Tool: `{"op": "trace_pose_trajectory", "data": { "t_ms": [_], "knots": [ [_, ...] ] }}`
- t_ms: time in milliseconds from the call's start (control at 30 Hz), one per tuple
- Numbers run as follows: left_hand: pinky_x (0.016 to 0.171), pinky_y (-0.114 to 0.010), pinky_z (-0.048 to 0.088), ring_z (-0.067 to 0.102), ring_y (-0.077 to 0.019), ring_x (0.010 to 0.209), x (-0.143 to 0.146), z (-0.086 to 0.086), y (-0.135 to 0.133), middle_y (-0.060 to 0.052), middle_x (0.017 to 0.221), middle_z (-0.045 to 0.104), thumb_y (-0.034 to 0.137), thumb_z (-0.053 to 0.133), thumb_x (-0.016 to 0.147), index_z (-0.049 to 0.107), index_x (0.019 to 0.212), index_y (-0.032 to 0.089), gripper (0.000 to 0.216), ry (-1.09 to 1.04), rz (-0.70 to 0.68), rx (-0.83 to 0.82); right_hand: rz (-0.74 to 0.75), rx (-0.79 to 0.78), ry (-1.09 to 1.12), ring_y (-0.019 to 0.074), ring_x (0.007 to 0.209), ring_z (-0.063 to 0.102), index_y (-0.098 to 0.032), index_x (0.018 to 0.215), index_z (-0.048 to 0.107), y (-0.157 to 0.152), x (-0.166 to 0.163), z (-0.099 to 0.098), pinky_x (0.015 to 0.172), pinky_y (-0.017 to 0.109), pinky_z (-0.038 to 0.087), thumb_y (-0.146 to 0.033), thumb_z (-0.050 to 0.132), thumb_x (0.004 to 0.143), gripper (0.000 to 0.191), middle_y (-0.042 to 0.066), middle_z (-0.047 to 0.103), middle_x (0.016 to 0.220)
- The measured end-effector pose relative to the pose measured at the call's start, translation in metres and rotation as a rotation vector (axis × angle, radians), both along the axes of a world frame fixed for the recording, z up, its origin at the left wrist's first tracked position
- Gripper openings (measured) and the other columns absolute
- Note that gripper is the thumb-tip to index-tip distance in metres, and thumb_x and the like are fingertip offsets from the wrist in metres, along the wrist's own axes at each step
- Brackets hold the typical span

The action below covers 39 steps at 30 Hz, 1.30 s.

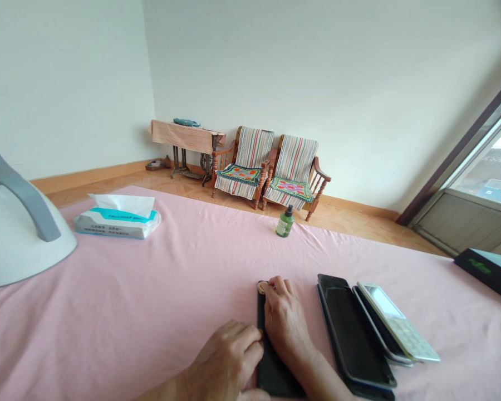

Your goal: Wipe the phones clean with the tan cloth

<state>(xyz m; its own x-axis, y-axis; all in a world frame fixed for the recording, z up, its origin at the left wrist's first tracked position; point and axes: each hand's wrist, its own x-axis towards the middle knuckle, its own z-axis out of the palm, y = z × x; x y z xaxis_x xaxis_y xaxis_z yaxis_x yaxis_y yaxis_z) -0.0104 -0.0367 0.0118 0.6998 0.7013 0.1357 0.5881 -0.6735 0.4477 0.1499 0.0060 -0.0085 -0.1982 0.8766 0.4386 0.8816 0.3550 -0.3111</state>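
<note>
A black smartphone (275, 367) lies flat on the pink cloth, its long side pointing away from me. My left hand (229, 353) has its fingers curled against the phone's left edge and steadies it, with the thumb low near the bottom end. Over the far end of the phone, my right hand (286, 317) presses down with bent fingers on a small round beige piece (262, 287). The fingers partly cover that piece, so its exact kind cannot be made out. My right wrist hides part of the phone.
To the right lie stacked dark phones (354, 328) and a light keypad phone (401, 323). Farther off stand a green spray bottle (284, 224), a tissue pack (116, 224), a white-and-grey appliance (20, 234) and a black box (488, 278). Two chairs (290, 172) are beyond the pink-covered surface (150, 312).
</note>
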Motion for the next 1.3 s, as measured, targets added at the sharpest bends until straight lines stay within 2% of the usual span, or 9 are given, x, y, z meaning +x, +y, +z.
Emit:
{"op": "trace_pose_trajectory", "data": {
  "t_ms": [267, 567, 700, 833, 1100, 1300],
  "knots": [
    [0.084, -0.035, 0.047, 0.059, -0.0238, 0.09, -0.001, -0.003, 0.0, -0.004, 0.097, 0.063, 0.042, 0.078, 0.071, 0.065, 0.095, 0.019, 0.036, -0.025, -0.006, 0.01, -0.013, -0.032, -0.045, 0.0226, 0.084, 0.051, -0.019, 0.094, 0.065, -0.002, -0.001, 0.004, 0.072, 0.033, 0.042, 0.001, 0.037, 0.084, 0.035, 0.009, 0.058, 0.09],
    [0.084, -0.034, 0.047, 0.058, -0.0231, 0.09, 0.0, -0.002, 0.0, -0.003, 0.095, 0.062, 0.045, 0.075, 0.073, 0.064, 0.094, 0.02, 0.035, -0.029, -0.014, 0.005, -0.001, -0.033, 0.005, 0.0229, 0.085, 0.051, -0.021, 0.093, 0.063, -0.015, 0.001, -0.004, 0.072, 0.032, 0.043, 0.004, 0.039, 0.08, 0.038, 0.007, 0.058, 0.088],
    [0.084, -0.035, 0.048, 0.059, -0.0239, 0.09, 0.001, 0.0, 0.0, -0.004, 0.095, 0.063, 0.043, 0.079, 0.069, 0.066, 0.092, 0.02, 0.035, -0.015, -0.001, 0.001, -0.024, -0.034, -0.045, 0.0234, 0.085, 0.051, -0.021, 0.096, 0.064, -0.008, 0.0, 0.0, 0.073, 0.033, 0.043, 0.003, 0.041, 0.081, 0.037, 0.008, 0.059, 0.09],
    [0.087, -0.036, 0.048, 0.06, -0.0252, 0.094, 0.001, 0.004, 0.0, -0.005, 0.102, 0.064, 0.039, 0.082, 0.066, 0.066, 0.101, 0.018, 0.044, 0.008, 0.008, 0.014, -0.065, -0.021, -0.099, 0.024, 0.084, 0.052, -0.022, 0.097, 0.065, 0.003, 0.002, 0.007, 0.074, 0.035, 0.042, 0.002, 0.043, 0.081, 0.036, 0.009, 0.059, 0.09],
    [0.083, -0.035, 0.049, 0.06, -0.0251, 0.09, 0.0, 0.0, 0.0, -0.004, 0.094, 0.065, 0.039, 0.084, 0.064, 0.067, 0.091, 0.019, 0.038, 0.017, 0.019, 0.005, 0.042, -0.088, 0.076, 0.0207, 0.084, 0.051, -0.021, 0.088, 0.066, -0.015, 0.0, 0.0, 0.074, 0.03, 0.045, 0.004, 0.041, 0.08, 0.036, 0.007, 0.057, 0.09],
    [0.089, -0.036, 0.047, 0.06, -0.0258, 0.096, 0.002, 0.013, -0.008, -0.007, 0.105, 0.066, 0.035, 0.086, 0.061, 0.067, 0.1, 0.017, 0.048, 0.031, 0.049, 0.081, -0.022, -0.03, 0.096, 0.0212, 0.086, 0.051, -0.018, 0.095, 0.068, -0.01, 0.009, 0.002, 0.078, 0.032, 0.044, 0.006, 0.041, 0.077, 0.04, 0.008, 0.057, 0.089]
  ]
}}
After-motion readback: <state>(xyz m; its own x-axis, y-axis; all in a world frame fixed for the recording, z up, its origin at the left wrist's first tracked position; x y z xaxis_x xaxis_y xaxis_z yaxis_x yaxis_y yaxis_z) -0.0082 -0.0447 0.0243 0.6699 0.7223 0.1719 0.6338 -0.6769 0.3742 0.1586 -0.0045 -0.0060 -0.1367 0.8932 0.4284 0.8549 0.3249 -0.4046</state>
